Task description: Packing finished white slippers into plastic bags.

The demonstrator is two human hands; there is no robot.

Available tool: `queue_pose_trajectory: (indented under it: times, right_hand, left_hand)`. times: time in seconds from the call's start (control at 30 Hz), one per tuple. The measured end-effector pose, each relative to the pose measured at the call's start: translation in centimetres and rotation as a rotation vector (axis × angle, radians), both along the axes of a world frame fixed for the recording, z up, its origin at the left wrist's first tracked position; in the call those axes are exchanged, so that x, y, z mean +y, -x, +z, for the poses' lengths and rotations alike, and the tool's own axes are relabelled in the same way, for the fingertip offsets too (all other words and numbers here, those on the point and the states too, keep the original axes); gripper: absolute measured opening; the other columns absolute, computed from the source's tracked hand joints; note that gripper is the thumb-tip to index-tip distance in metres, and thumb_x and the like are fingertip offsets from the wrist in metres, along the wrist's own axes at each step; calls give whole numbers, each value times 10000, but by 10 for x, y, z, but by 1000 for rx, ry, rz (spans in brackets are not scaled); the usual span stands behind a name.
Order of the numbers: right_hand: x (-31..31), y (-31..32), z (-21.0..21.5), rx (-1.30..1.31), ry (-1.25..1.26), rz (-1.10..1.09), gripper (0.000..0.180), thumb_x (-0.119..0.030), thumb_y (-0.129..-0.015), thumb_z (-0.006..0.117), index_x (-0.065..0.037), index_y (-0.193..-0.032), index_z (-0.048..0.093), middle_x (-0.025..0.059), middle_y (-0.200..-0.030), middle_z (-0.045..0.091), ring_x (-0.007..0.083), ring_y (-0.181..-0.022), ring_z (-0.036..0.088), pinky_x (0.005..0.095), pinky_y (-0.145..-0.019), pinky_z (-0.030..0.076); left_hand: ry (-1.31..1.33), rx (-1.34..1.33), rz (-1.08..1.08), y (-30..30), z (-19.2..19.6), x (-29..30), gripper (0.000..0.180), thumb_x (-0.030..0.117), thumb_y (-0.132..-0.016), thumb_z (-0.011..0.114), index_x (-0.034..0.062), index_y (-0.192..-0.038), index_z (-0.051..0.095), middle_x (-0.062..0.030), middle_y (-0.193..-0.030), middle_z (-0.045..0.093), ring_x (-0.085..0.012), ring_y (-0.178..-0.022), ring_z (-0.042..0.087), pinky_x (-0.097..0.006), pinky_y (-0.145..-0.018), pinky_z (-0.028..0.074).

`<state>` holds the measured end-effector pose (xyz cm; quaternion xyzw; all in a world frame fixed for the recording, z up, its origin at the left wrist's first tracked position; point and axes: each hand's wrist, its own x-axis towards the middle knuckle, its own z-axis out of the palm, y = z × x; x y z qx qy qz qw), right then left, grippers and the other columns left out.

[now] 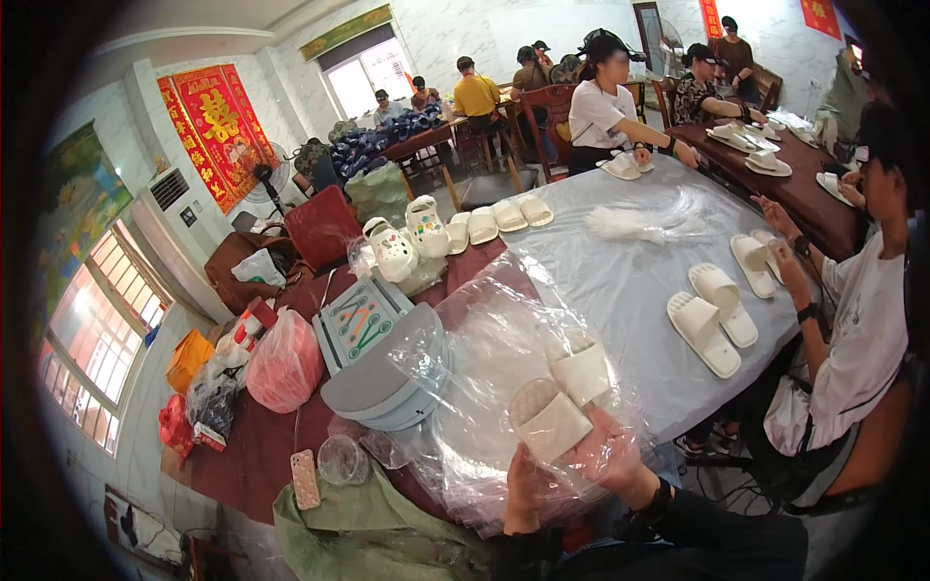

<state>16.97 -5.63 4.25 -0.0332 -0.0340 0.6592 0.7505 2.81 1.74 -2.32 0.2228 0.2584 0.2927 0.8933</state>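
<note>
Right in front of me, a pair of white slippers, one quilted slipper (548, 422) and its mate (582, 366) just beyond, sits among shiny clear plastic bags (475, 416). My left hand (523, 487) is closed on the near left edge of the quilted slipper, thumb up. At that slipper's right side, my right hand (610, 453) grips it with bent fingers, and clear film glints across this hand. How far the slippers are inside a bag, I cannot tell.
Left of the bags stands a grey rounded box (383, 373). White clogs (391, 250) and several slippers line the far edge. More slippers (702, 334) and a pile of plastic ties (644, 223) lie on the grey-covered table. A co-worker (843, 320) sits at the right.
</note>
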Motion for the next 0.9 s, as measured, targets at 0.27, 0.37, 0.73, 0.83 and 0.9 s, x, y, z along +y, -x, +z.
queue_pose_trajectory:
  times: [0.27,0.37,0.73,0.83,0.9]
  right_hand:
    - [34,-2,-12,-30,-51,-107,560,-297,-977,388,12,-1420,238,156,-1472,287,272,-1350,295,427,-1124,214]
    - [39,1,-17,-227,-73,-119,564,-296,-974,398,14,-1419,242,154,-1471,290,268,-1350,296,421,-1123,216]
    - [6,-4,-84,-1286,-148,-95,584,-293,-961,456,23,-1414,267,145,-1465,308,246,-1349,302,386,-1120,225]
    - [-31,-3,-47,-1169,80,41,501,-247,-969,450,16,-1381,343,135,-1429,370,268,-1300,369,362,-1086,277]
    - [-51,5,-8,-1128,302,167,434,-232,-963,468,5,-1326,444,153,-1306,513,274,-1189,492,329,-1020,357]
  left_hand:
    - [31,-75,-55,2,-6,-13,592,455,-941,419,21,-1343,408,-128,-1300,502,-287,-1166,499,-430,-969,417]
    - [-10,110,-94,-3,-5,-12,589,440,-926,472,27,-1340,411,-127,-1288,510,-285,-1169,494,-429,-969,416]
    - [147,-113,-61,-11,-42,-4,394,330,-950,469,33,-1202,529,-108,-1149,602,-254,-1071,568,-416,-872,478]
    - [152,19,-26,-12,-61,-2,296,263,-962,452,50,-1137,560,-81,-1077,628,-233,-1027,579,-411,-874,471]
    - [-38,18,52,4,-159,13,278,252,-962,450,60,-1127,562,-78,-1062,630,-230,-1013,579,-405,-870,473]
